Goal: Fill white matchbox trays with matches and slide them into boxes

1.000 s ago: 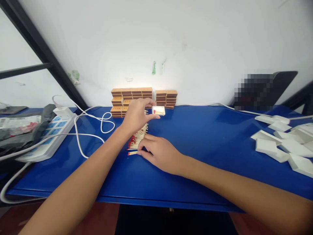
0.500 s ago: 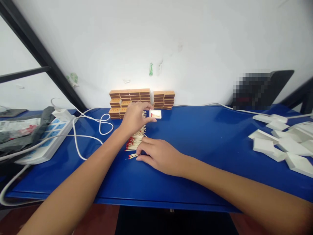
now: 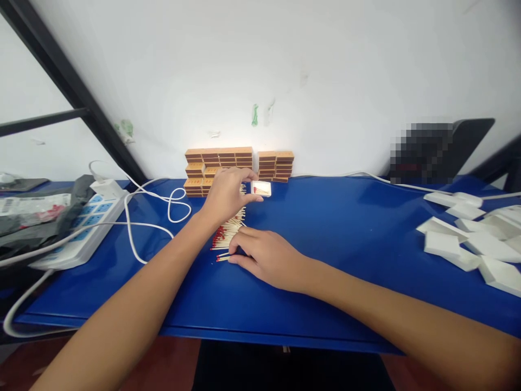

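Note:
My left hand [image 3: 230, 193] grips a small white matchbox tray [image 3: 266, 193] between thumb and fingers, by its left end. A few red-tipped matches [image 3: 260, 189] lie in that tray. Below it, a heap of matches [image 3: 228, 232] spreads on the blue table, red heads mostly to the left, partly covered by both hands. At the heap's near right side, my right hand [image 3: 264, 259] pinches a few matches [image 3: 222, 257] between thumb and fingers, their red heads pointing left. Behind my left hand stands a stack of brown matchboxes [image 3: 220, 156].
A second, smaller stack of matchboxes [image 3: 275, 164] stands by the wall. Empty white trays [image 3: 468, 241] lie piled at the right. On the left are a white power strip [image 3: 87, 228], looping white cables [image 3: 129, 228] and a grey plastic bag [image 3: 36, 212].
The view has shifted slightly. My right thumb and fingers have closed in on the few matches at the near edge of the heap. My left hand keeps holding the tray in place.

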### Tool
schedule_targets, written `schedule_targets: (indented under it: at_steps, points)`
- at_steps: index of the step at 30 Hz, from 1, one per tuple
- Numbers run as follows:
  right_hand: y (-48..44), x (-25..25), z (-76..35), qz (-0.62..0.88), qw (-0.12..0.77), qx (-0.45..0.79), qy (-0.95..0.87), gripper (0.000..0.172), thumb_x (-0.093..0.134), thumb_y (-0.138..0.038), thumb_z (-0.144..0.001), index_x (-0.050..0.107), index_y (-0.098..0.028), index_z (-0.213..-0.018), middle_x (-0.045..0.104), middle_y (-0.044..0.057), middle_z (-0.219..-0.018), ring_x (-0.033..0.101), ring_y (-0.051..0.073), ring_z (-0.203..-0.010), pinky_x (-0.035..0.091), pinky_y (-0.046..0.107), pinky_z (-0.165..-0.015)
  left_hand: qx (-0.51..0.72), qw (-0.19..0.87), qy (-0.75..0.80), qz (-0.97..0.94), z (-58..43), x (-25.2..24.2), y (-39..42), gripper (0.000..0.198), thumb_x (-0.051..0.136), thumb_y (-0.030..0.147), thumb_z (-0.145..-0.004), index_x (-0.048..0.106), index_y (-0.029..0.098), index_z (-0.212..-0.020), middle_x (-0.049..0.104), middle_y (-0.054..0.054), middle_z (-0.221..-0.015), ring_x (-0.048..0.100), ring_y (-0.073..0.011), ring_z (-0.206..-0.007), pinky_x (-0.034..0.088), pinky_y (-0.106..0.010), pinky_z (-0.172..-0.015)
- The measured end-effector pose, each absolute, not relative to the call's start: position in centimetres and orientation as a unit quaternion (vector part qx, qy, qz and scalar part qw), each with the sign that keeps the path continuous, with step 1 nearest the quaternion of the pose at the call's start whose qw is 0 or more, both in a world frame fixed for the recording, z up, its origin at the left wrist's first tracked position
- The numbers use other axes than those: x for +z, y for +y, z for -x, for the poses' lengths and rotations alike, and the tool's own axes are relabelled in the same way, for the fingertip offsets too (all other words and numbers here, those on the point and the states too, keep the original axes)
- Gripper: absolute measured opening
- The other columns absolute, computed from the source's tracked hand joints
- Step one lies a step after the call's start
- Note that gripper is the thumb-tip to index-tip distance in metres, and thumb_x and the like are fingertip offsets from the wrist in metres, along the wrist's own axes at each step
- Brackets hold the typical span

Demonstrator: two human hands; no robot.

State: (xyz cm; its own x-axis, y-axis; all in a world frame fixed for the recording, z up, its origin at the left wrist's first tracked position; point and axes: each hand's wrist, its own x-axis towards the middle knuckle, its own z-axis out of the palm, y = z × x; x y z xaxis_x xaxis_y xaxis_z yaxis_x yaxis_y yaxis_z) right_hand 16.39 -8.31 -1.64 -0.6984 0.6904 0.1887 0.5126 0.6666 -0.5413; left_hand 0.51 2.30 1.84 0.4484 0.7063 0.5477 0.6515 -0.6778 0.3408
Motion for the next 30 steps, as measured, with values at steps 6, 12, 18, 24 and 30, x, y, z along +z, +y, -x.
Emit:
schedule_targets:
  at_steps: [6,12,18,24,30]
  points:
    - [-8.3,-2.0,-16.2,0.338,0.171,0.214,-0.900,0.014,0.060,-0.027,-0.109,0.067,-0.018,-0.102,0.073,0.006,-0.108,0.067,0.020,-0.095,0.044,0.033,-0.080,0.337,0.026,0.402,-0.851,-0.6,1.8,2.3,0.038,0.098,0.033,-0.075,0.073,0.022,-0.102,0.081,-0.004,-0.109,0.075,-0.0266,-0.105,0.051,-0.042,-0.097]
    - [-6.1,-1.0,-19.4,0.321,0.257,0.167,-0.896,0.012,0.061,-0.028,-0.109,0.066,-0.020,-0.101,0.069,0.004,-0.103,0.062,0.017,-0.087,0.043,0.030,-0.078,0.312,0.036,0.397,-0.862,-0.5,1.3,2.6,0.032,0.095,0.026,-0.078,0.074,0.022,-0.103,0.081,-0.005,-0.108,0.075,-0.0274,-0.105,0.052,-0.044,-0.097]
    - [-1.6,-0.5,-23.9,0.434,0.404,0.042,-0.804,0.009,0.061,-0.023,-0.105,0.063,-0.020,-0.096,0.066,0.004,-0.093,0.058,0.019,-0.082,0.039,0.031,-0.074,0.339,0.112,0.370,-0.858,-1.0,1.4,2.2,0.036,0.098,0.027,-0.073,0.075,0.023,-0.101,0.082,-0.001,-0.105,0.078,-0.0247,-0.101,0.055,-0.036,-0.089]
    - [-0.8,-1.8,-23.9,0.468,0.370,0.020,-0.803,0.009,0.060,-0.025,-0.105,0.063,-0.021,-0.098,0.064,0.004,-0.092,0.057,0.020,-0.080,0.038,0.032,-0.071,0.362,0.169,0.348,-0.848,-1.4,1.3,1.5,0.039,0.100,0.033,-0.071,0.076,0.024,-0.101,0.082,0.000,-0.106,0.078,-0.0245,-0.106,0.057,-0.036,-0.092]
    - [-1.2,-1.9,-23.5,0.438,0.407,0.003,-0.802,0.009,0.060,-0.024,-0.103,0.064,-0.021,-0.096,0.062,0.002,-0.087,0.054,0.017,-0.075,0.038,0.031,-0.070,0.367,0.172,0.342,-0.848,-1.4,1.1,1.7,0.038,0.099,0.032,-0.072,0.076,0.024,-0.101,0.082,0.000,-0.106,0.078,-0.0234,-0.106,0.058,-0.036,-0.096]
